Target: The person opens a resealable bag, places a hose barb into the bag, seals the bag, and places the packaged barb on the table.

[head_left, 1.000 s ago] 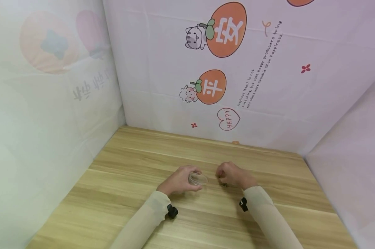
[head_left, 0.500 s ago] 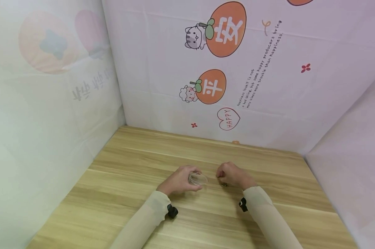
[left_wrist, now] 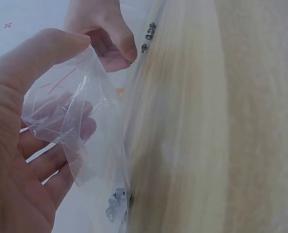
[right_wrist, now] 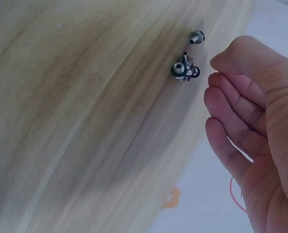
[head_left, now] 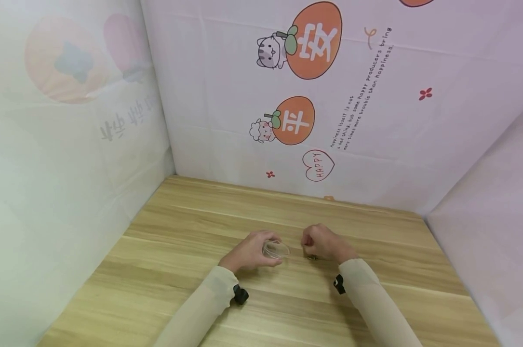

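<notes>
My left hand [head_left: 253,249] holds a clear plastic bag [head_left: 277,249] by its edge between thumb and fingers, and the bag's mouth gapes. At the bag's bottom, in the left wrist view, lie several small metal fittings [left_wrist: 116,204]. To the right of the bag my right hand [head_left: 324,242] is low over the table with thumb and forefinger together. A tiny metal piece [left_wrist: 130,62] shows at those fingertips, mostly hidden. Beside the right hand, a cluster of small silver-and-black metal fittings [right_wrist: 183,69] sits on the wood, with one single fitting [right_wrist: 197,37] apart from it.
The wood-grain table [head_left: 179,231] is bounded by a white printed cloth [head_left: 218,120] at the back, and by plain-looking cloth walls at left [head_left: 70,193] and right [head_left: 495,231]. A dark wrist camera [head_left: 240,294] sits on the left sleeve.
The right hand has shifted very slightly beside the fittings. My left hand and the bag stay in place.
</notes>
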The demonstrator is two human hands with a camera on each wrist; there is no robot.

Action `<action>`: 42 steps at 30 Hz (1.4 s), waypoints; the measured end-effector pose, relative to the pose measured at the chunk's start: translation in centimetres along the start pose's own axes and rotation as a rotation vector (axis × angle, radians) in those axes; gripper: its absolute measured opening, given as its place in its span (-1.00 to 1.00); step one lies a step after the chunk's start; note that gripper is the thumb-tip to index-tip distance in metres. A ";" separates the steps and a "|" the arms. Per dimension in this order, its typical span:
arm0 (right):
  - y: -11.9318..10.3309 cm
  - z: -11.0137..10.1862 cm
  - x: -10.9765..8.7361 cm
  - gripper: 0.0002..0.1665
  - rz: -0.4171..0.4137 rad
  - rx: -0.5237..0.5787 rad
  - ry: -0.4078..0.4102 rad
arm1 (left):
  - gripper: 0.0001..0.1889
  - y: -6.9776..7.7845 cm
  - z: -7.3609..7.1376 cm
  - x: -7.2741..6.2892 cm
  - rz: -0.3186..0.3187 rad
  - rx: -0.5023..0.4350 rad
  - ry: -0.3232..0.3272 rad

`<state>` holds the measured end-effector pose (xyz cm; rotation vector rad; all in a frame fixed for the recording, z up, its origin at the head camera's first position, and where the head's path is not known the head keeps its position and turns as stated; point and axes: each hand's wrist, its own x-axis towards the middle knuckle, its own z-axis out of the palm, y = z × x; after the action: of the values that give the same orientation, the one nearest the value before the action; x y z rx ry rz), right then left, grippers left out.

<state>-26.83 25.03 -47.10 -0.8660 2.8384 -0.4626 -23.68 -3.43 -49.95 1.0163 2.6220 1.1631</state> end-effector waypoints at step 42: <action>-2.8 -2.5 -0.1 -0.87 -0.133 0.022 0.102 | -0.42 -0.1 0.1 0.0 0.000 0.006 0.006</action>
<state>-25.80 23.51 -43.80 -1.0615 2.8717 -0.5691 -23.74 -3.40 -50.11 1.0154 2.6317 1.1611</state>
